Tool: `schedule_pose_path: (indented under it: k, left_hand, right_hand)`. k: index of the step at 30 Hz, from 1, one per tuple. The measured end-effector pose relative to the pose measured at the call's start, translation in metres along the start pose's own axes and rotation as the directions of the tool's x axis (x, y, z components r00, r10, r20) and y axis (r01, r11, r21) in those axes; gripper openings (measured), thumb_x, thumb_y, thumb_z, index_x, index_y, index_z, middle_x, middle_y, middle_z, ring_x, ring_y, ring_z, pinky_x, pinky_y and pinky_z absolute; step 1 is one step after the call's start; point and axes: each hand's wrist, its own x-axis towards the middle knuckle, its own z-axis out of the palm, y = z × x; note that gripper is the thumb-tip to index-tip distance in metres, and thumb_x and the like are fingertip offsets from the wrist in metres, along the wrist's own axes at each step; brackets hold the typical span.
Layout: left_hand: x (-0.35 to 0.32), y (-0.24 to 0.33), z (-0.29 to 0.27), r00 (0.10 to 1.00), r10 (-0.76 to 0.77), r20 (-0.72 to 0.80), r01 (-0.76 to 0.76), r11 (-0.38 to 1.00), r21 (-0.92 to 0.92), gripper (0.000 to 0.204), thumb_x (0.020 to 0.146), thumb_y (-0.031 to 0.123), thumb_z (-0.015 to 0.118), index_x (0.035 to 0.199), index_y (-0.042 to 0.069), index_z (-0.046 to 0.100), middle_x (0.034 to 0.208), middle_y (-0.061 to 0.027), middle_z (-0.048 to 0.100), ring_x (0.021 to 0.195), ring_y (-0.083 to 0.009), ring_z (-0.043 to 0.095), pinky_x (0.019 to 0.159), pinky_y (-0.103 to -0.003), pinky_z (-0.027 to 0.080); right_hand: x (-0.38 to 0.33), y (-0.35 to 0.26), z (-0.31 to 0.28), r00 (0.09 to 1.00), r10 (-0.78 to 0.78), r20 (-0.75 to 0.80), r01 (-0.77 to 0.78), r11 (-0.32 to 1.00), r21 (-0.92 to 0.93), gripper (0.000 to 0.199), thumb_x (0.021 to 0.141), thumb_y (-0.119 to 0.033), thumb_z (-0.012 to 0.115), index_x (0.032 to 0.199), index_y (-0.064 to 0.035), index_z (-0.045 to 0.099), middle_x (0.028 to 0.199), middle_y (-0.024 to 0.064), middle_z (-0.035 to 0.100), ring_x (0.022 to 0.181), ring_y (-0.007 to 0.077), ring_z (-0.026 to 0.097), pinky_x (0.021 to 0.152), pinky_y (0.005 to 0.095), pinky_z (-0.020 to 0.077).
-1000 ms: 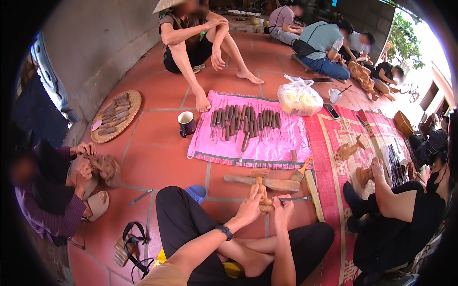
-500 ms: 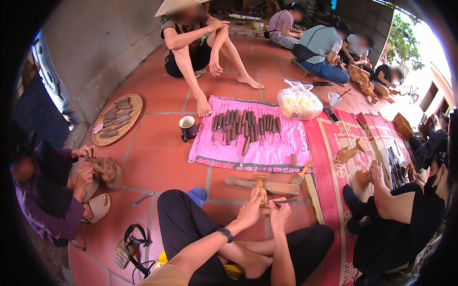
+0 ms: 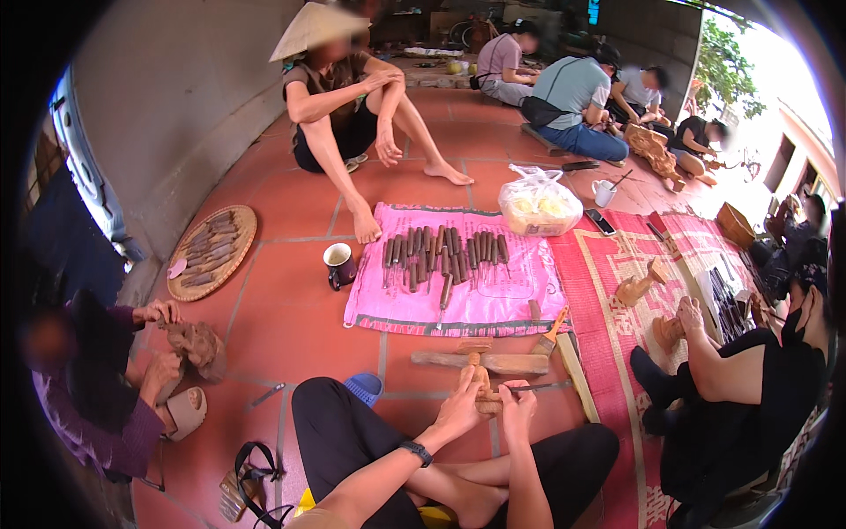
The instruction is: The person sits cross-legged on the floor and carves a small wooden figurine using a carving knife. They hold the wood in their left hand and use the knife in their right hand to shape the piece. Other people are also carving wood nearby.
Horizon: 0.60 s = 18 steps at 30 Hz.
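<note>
My left hand is closed around a small light-brown wood carving, held upright above my crossed legs. It has a flat top and a wider base. My right hand pinches a slim dark carving tool at the carving's lower right side; its thin end points right. Whether its other end touches the wood is hidden by my fingers. Just beyond, a wooden block lies on the tiles, with a flat brush close to its right end.
Several wood-handled chisels lie on a pink sack. A dark mug stands left of it, a food bag behind. Co-workers sit left, right and ahead. A wooden strip borders the red mat; a sandal lies left.
The view has shifted slightly, so the surroundings sit a little lower and further left. My hands keep their grip on the carving and the tool. The tool now lies flatter against the carving's side.
</note>
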Motion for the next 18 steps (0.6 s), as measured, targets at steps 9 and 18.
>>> schedule_pose_path:
  k: [9, 18]
  left_hand:
    - [0.001, 0.003, -0.003, 0.998, -0.024, 0.058, 0.020, 0.998, 0.066, 0.076, 0.072, 0.036, 0.085, 0.136, 0.009, 0.054, 0.164, -0.0160, 0.020, 0.121, -0.0481, 0.055, 0.095, -0.056, 0.051]
    - [0.001, 0.007, -0.003, 1.000, 0.023, 0.017, -0.023, 0.999, 0.027, 0.075, 0.071, 0.037, 0.087, 0.134, 0.012, 0.056, 0.162, -0.0174, 0.023, 0.126, -0.0486, 0.052, 0.098, -0.051, 0.050]
  right_hand:
    - [0.000, 0.007, -0.002, 1.000, -0.003, -0.001, 0.003, 0.999, 0.038, 0.008, 0.084, 0.001, 0.073, 0.083, -0.0011, 0.065, 0.079, 0.0031, 0.067, 0.075, 0.0086, 0.061, 0.068, 0.0258, 0.0500]
    - [0.003, 0.015, -0.003, 0.998, -0.035, -0.049, 0.035, 0.999, 0.005, 0.012, 0.085, -0.003, 0.072, 0.084, -0.0004, 0.061, 0.074, 0.0046, 0.064, 0.069, 0.0100, 0.063, 0.064, 0.0260, 0.0492]
